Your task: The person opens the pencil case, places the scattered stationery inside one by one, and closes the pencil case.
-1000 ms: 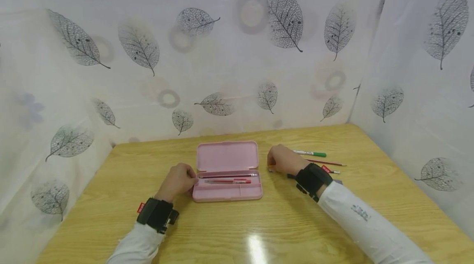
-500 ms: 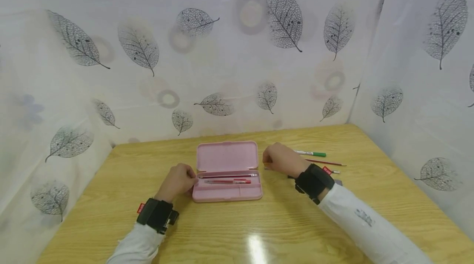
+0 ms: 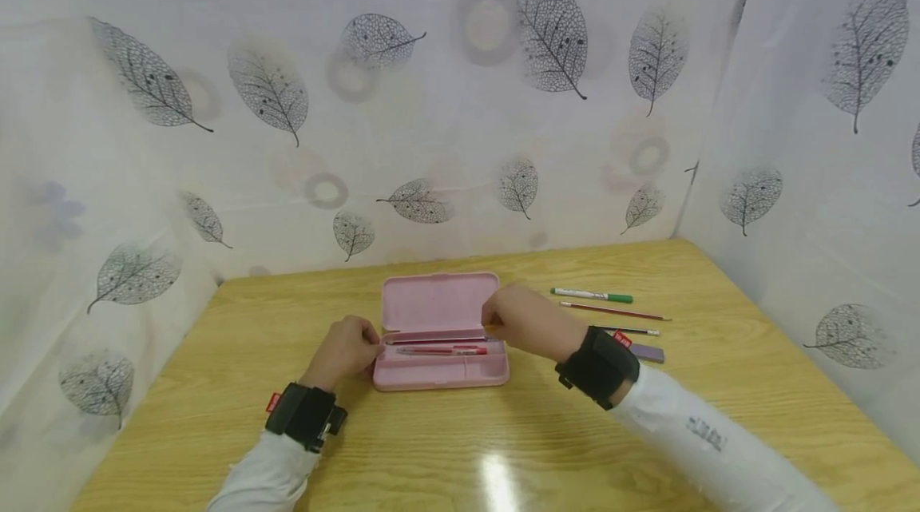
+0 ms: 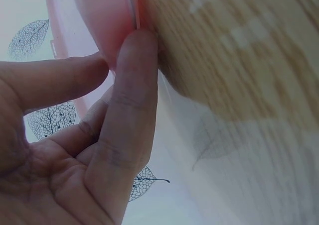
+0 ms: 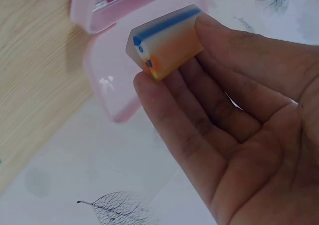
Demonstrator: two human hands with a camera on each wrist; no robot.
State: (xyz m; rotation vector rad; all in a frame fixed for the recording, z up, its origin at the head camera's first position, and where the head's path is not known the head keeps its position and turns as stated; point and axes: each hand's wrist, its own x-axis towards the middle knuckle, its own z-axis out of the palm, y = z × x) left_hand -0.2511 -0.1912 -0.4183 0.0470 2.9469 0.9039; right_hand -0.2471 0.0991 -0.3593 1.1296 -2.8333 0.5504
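A pink pencil case (image 3: 420, 373) lies open on the table, its lid (image 3: 438, 304) tipped back. Inside are a red pen (image 3: 449, 351) and a pencil (image 3: 431, 341) along the back. My left hand (image 3: 343, 351) pinches the case's left end between thumb and fingers, as the left wrist view shows at the pink wall (image 4: 102, 16). Over the right end of the case, my right hand (image 3: 535, 322) holds a small block-shaped eraser (image 5: 169, 41) with blue, white and orange bands, thumb on one end and fingers on the other. In the head view that hand hides the eraser.
To the right of the case lie a green-capped marker (image 3: 592, 295), a red pencil (image 3: 616, 311), a dark pencil (image 3: 636, 330) and a purple-grey block (image 3: 648, 353), partly behind the right wrist. A leaf-patterned curtain (image 3: 460, 121) stands behind the table.
My right hand has moved left with the eraser, from the table beside the case to over its right end, uncovering more of the marker and pencils. The left hand has stayed put.
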